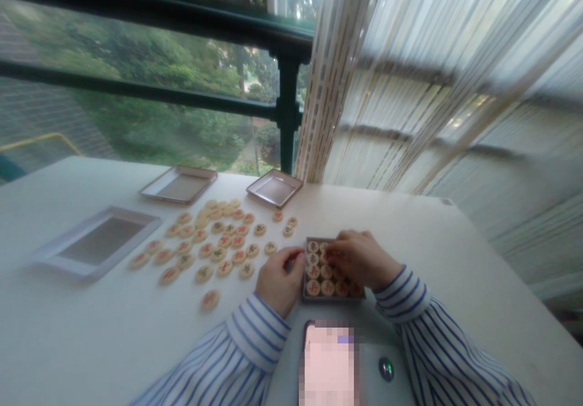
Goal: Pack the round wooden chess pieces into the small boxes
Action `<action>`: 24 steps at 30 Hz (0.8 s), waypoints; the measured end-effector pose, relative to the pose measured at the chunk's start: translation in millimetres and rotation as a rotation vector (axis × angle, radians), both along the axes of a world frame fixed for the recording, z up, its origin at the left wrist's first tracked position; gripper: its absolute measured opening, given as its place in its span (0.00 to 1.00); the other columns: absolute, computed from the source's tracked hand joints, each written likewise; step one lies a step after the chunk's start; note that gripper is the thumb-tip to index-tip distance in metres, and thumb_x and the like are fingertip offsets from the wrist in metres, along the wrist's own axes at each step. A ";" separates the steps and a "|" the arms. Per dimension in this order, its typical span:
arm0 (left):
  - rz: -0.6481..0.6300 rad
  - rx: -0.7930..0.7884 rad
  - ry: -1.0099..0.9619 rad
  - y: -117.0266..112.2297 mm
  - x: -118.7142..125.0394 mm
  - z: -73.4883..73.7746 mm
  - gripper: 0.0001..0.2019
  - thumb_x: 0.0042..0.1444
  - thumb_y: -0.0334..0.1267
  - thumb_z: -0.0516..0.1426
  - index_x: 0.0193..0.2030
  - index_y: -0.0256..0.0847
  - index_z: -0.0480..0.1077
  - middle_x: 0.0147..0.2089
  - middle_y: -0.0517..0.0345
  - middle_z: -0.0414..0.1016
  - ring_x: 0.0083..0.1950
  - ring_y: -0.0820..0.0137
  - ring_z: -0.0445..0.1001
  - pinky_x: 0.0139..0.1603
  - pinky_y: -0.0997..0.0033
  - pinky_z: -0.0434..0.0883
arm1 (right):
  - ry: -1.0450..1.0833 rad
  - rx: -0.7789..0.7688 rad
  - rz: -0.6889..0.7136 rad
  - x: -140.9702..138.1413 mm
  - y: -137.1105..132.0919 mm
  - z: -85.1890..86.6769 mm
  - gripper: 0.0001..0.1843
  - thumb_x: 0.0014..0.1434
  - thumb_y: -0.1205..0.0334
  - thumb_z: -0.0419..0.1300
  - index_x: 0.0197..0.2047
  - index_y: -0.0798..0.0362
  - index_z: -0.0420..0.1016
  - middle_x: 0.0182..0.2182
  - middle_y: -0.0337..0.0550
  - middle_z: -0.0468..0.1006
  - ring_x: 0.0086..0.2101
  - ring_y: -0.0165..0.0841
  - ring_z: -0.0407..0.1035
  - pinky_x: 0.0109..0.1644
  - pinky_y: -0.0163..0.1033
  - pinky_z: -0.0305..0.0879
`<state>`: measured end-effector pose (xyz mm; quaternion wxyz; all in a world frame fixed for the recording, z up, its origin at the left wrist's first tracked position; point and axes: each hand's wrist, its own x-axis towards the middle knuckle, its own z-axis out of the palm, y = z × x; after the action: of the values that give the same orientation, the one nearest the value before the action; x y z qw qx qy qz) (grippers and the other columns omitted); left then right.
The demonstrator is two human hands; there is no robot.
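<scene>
Round pieces [327, 287] seated in rows | tray [334, 299] best steadied by curled left hand [280, 278] | right hand [364, 261], fingers [340, 253] bunched above; either's hold can't be told

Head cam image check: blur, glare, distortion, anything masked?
Head view: soft daylight, small blown-out spot up top; head view: leftmost white tray smeared, nearest loose disc too soft to read; head view: string curtain streaked toward upper right; head view: phone-like device pixelated.
</scene>
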<state>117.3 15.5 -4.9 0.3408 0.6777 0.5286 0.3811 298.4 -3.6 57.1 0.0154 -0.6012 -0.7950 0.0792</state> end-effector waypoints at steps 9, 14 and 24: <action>-0.005 0.009 -0.001 -0.4 -0.4 0.4 0.13 0.50 0.43 0.52 0.38 0.40 0.72 0.37 0.55 0.77 0.40 0.67 0.73 0.41 0.67 0.69 | -0.017 0.018 0.009 2.4 0.2 -1.6 0.12 0.58 0.53 0.50 0.40 0.45 0.71 0.37 0.41 0.71 0.38 0.33 0.62 0.40 0.39 0.48; -0.009 0.014 0.005 -0.8 0.0 1.6 0.13 0.50 0.42 0.52 0.37 0.39 0.72 0.37 0.54 0.77 0.39 0.66 0.73 0.40 0.67 0.69 | -0.025 0.021 0.015 1.9 -1.2 -0.3 0.14 0.59 0.52 0.48 0.41 0.46 0.71 0.37 0.42 0.71 0.38 0.33 0.62 0.40 0.39 0.48; -0.017 0.015 0.002 -0.7 -0.3 0.3 0.13 0.51 0.43 0.51 0.38 0.40 0.72 0.37 0.55 0.76 0.40 0.67 0.73 0.41 0.68 0.69 | -0.015 -0.024 0.017 -0.1 -0.9 2.4 0.13 0.58 0.52 0.48 0.41 0.43 0.71 0.37 0.42 0.69 0.38 0.33 0.61 0.40 0.39 0.48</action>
<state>117.0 14.8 -4.6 0.3380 0.6851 0.5204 0.3816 298.3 -4.6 59.5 0.0016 -0.5949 -0.7994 0.0841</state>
